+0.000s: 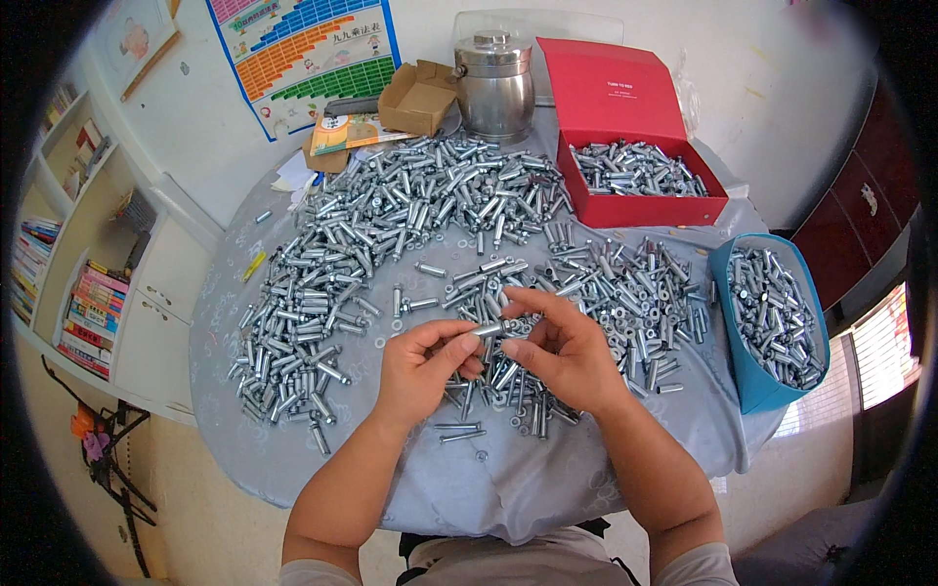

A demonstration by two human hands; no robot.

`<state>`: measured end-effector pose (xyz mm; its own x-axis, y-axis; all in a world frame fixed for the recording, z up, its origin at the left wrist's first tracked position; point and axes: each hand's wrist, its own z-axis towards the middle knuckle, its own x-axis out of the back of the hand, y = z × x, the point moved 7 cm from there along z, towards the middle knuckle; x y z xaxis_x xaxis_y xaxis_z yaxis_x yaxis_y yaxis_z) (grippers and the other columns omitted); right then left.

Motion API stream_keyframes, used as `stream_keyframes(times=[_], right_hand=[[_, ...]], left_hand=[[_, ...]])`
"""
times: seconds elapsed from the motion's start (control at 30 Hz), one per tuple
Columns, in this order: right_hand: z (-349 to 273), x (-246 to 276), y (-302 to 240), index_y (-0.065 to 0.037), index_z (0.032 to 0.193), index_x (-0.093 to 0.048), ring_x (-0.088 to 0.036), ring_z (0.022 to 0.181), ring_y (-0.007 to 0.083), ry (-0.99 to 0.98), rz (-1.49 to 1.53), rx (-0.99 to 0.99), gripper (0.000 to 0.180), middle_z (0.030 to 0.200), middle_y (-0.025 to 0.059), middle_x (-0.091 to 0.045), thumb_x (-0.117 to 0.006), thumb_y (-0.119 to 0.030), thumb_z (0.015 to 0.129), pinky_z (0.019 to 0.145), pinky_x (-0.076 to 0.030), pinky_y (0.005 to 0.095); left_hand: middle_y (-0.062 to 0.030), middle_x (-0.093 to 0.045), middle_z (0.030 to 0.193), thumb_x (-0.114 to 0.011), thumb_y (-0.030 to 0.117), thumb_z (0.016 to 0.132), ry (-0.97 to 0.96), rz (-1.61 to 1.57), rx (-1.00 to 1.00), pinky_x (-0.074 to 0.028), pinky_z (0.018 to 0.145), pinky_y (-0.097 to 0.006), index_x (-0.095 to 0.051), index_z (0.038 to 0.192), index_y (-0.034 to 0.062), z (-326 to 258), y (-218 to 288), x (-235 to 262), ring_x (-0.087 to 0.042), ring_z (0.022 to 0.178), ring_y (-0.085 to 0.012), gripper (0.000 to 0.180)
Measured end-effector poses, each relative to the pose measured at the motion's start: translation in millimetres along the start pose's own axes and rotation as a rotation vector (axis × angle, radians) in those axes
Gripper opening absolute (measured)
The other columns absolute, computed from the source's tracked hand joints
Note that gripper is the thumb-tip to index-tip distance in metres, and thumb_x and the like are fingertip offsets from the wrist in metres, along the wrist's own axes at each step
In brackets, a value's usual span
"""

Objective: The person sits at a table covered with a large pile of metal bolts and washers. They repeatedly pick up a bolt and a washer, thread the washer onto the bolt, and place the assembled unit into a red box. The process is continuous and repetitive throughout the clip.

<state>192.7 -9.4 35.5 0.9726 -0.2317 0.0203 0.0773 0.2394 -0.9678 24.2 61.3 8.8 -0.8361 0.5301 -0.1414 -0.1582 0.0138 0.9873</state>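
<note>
Over the middle of the table, my left hand (427, 363) pinches a silver metal expansion bolt sleeve (487, 332) between thumb and fingers. It lies roughly level and points to the right. My right hand (570, 356) is close by at the sleeve's right end, thumb and forefinger apart; nothing shows between them. Beneath both hands lie loose bolts, sleeves, nuts and washers (625, 298). A big curved heap of expansion bolts (391, 210) spreads across the left and far side. A few long bolts (459, 430) rest nearer to me, below my hands.
At the far right stands an open red box (645, 210) full of bolts. A teal fabric bin (772, 396) of bolts is at the right edge. Behind the heap are a steel pot (495, 93) and a small cardboard box (418, 98). A yellow pen-like item (254, 266) lies left on the grey tablecloth (220, 322).
</note>
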Motion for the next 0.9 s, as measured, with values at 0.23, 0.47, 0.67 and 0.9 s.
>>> stream_keyframes(times=[0.23, 0.47, 0.67, 0.9], right_hand=[[2.3, 2.0, -5.4, -0.002, 0.115, -0.066, -0.052, 0.062, 0.0086, -0.031, -0.222, 0.191, 0.026, 0.097, 0.0055, -0.066, -0.072, -0.009, 0.09, 0.059, -0.044, 0.0219], [1.0, 4.6, 9.4, -0.002, 0.112, -0.068, -0.053, 0.063, 0.0081, -0.009, -0.196, 0.013, 0.026, 0.094, 0.0054, -0.065, -0.075, -0.011, 0.088, 0.059, -0.045, 0.0237], [0.5, 4.0, 11.1, -0.002, 0.108, -0.069, -0.052, 0.062, 0.0072, -0.023, -0.147, -0.071, 0.024, 0.094, 0.0061, -0.066, -0.076, -0.01, 0.087, 0.058, -0.045, 0.0242], [0.6, 3.7, 18.1, -0.002, 0.11, -0.069, -0.051, 0.06, 0.0072, -0.02, -0.075, -0.108, 0.025, 0.095, 0.0057, -0.066, -0.075, -0.009, 0.087, 0.059, -0.045, 0.0243]], left_hand=[[-0.0094, -0.071, 0.089, -0.064, 0.008, 0.096, -0.015, 0.024, -0.006, -0.057, 0.064, -0.027, -0.068, 0.112, -0.0027, -0.7, -0.3, -2.9, -0.068, 0.072, -0.0142, 0.02], [-0.0096, -0.071, 0.088, -0.063, 0.009, 0.097, -0.017, 0.011, 0.011, -0.057, 0.062, -0.027, -0.067, 0.111, -0.0029, -0.4, 0.0, -3.5, -0.068, 0.071, -0.0144, 0.019], [-0.0102, -0.071, 0.087, -0.062, 0.01, 0.097, -0.021, -0.004, 0.0, -0.056, 0.061, -0.027, -0.067, 0.111, -0.003, -0.3, -1.1, -2.9, -0.068, 0.069, -0.0146, 0.019], [-0.0104, -0.071, 0.086, -0.063, 0.012, 0.097, -0.006, 0.0, -0.018, -0.056, 0.059, -0.027, -0.068, 0.11, -0.0027, 0.2, 0.0, -2.3, -0.068, 0.068, -0.0148, 0.02]])
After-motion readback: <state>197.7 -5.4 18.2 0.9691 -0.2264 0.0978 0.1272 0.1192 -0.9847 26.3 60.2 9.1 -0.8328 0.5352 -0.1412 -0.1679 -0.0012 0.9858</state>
